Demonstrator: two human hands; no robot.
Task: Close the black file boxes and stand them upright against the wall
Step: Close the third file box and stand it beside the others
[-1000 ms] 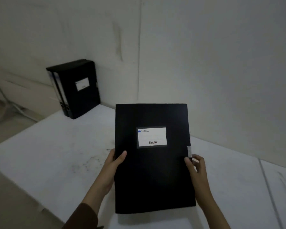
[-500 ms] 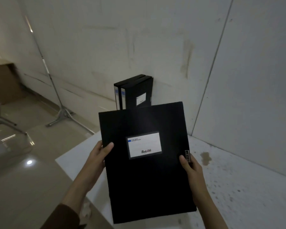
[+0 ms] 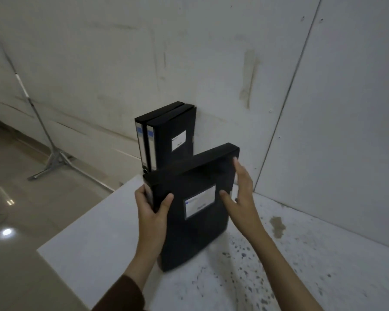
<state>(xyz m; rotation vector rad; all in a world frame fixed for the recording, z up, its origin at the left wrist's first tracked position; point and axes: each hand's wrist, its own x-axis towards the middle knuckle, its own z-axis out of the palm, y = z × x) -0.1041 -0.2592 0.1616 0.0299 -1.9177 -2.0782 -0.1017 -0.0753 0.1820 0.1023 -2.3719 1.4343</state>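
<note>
A closed black box (image 3: 189, 212) stands on its lower end on the white surface (image 3: 94, 239), near the surface's left edge. Its long axis runs up and away from the camera, tilted so the top leans right and back toward the wall (image 3: 211, 63). The broad face with a white label (image 3: 200, 204) turns toward the camera and to the right; the narrow spine faces left. Its bottom corner rests on the surface close to the camera.

The left hand (image 3: 152, 206) is wrapped around the spine edge near the top left corner, fingers behind the spine and thumb pressed on the front face, a closed grip on the box. The right hand (image 3: 240, 194) is spread open and flat, fingers extended upward along the box's right edge, thumb lying on the front face beside the label; it touches the box without curling around it.

Behind the held box, two boxes (image 3: 166, 135) stand upright side by side against the wall, spines with white and blue strips facing left toward the camera, touching each other. The nearer of the two carries a white label on its broad side. The held box overlaps their lower part in view; whether it touches them cannot be told.

A metal stand (image 3: 54, 158) is on the floor (image 3: 16, 209) to the left.
</note>
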